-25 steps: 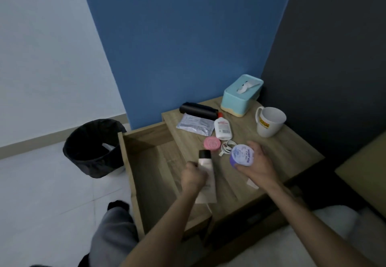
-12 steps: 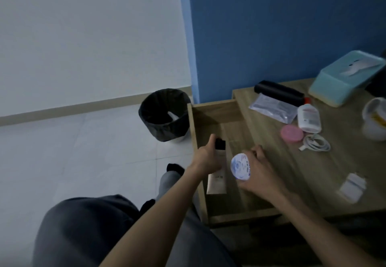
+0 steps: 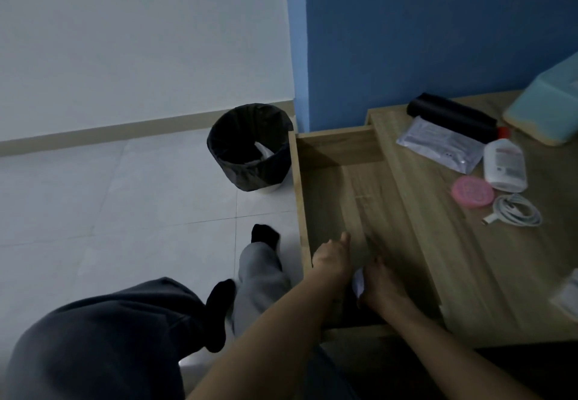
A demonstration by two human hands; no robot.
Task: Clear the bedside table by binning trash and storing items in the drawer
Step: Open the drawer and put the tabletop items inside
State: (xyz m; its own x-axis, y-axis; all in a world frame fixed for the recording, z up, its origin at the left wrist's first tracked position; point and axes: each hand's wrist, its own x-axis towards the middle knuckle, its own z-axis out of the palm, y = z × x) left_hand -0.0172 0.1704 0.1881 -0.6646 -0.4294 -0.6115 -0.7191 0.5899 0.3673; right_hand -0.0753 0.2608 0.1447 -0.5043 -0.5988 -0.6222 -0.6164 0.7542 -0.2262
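**Both Hands Low in Open Drawer at Bedside**

Seen from above in dim light: white tiled floor (image 3: 109, 186) to the left, blue wall (image 3: 438, 30) behind. Wooden counter (image 3: 488, 262) at right, its drawer (image 3: 341, 186) pulled out toward the floor side, the far part of the inside bare. Black-lined bin (image 3: 250, 146) standing on the floor just beside the drawer's far corner, a pale scrap visible inside it. Grey trouser legs (image 3: 259, 277) and black socks in the lower left.

Left hand (image 3: 331, 258) reaching into the near end of the drawer, curled with the thumb raised; whatever it may be holding hidden beneath it, so grip impossible to tell. Right hand (image 3: 380, 287) just beside it, also down inside the drawer, fingers closed around a small white-lidded jar (image 3: 358, 282), only a sliver of the lid showing between the two hands.

Left on the counter, well apart from the hands: teal tissue box (image 3: 547, 108) at the far right edge; black roll (image 3: 450, 114) along the back; silver pouch (image 3: 438, 144) in front of it; white lotion bottle (image 3: 504, 165) with a red cap lying flat; pink round tin (image 3: 472, 191) touching the bottle's base; coiled white cable (image 3: 516, 212) just beside the tin. Small pale object (image 3: 567, 296) cut off at the right edge, too blurred to identify.
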